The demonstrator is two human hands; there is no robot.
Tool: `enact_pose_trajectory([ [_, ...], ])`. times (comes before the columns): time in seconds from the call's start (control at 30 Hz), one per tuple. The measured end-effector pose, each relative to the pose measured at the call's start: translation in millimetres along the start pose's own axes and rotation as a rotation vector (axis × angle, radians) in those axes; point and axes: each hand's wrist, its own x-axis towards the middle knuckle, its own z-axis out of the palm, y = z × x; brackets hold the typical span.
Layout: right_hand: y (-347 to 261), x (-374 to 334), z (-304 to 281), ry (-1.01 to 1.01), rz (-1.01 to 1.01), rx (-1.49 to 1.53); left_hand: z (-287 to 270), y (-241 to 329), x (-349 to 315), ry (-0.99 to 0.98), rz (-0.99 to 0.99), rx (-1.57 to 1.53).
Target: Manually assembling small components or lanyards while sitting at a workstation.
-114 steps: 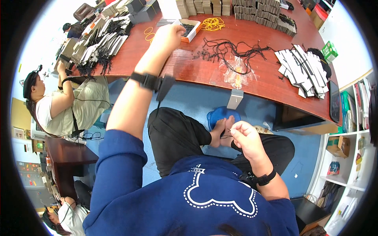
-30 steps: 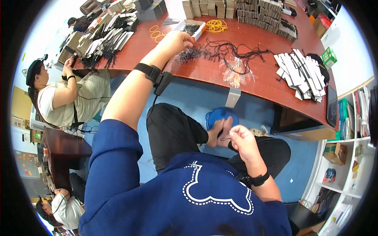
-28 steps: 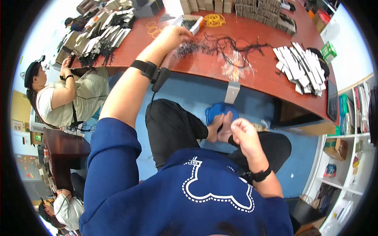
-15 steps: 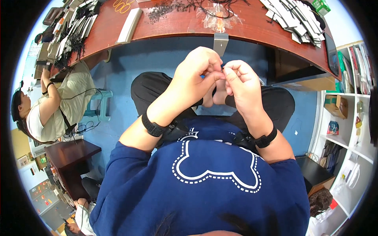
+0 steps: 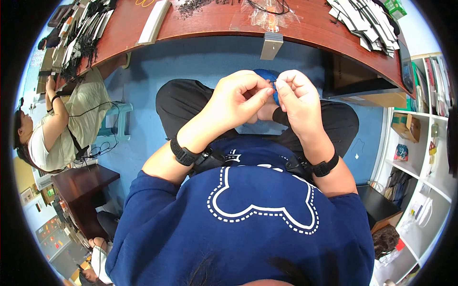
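My left hand [image 5: 244, 97] and my right hand [image 5: 298, 97] meet in front of me, above my lap. Fingertips of both are pinched on a thin dark cord [image 5: 273, 85], of which only a little shows between them. The rest of it is hidden by my fingers. Just beyond my hands, a stack of pale grey strips [image 5: 271, 46] juts out over the edge of the reddish-brown desk [image 5: 205, 31].
On the desk lie black cords [image 5: 193, 6], clear plastic wrapping [image 5: 267, 18], a long white stack [image 5: 154, 24] and a pile of white strips [image 5: 365, 24]. A person [image 5: 62, 119] sits at the left by a stool [image 5: 119, 121]. White shelves [image 5: 420, 167] stand at the right.
Both hands have come slightly lower, nearer my body, and their fingertips are a little farther apart. The view has shifted, so the desk sits higher in the picture.
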Motion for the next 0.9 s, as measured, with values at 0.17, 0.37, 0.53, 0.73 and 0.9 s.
enact_pose_trajectory([
  [0.17, 3, -1, 3, 0.132, -0.201, -0.102, 6, -1, 2, 0.154, 0.116, 0.073],
  [0.37, 8, -3, 6, 0.166, -0.301, -0.089, 11, 2, 4, 0.184, 0.197, 0.178],
  [0.53, 10, -1, 5, 0.129, -0.28, -0.032, 11, 3, 5, 0.207, 0.233, 0.227],
  [0.73, 7, -1, 5, 0.085, -0.172, 0.034, 10, 1, 5, 0.222, 0.296, 0.27],
  [0.9, 7, -1, 6, 0.106, -0.212, -0.002, 7, 3, 6, 0.226, 0.34, 0.344],
])
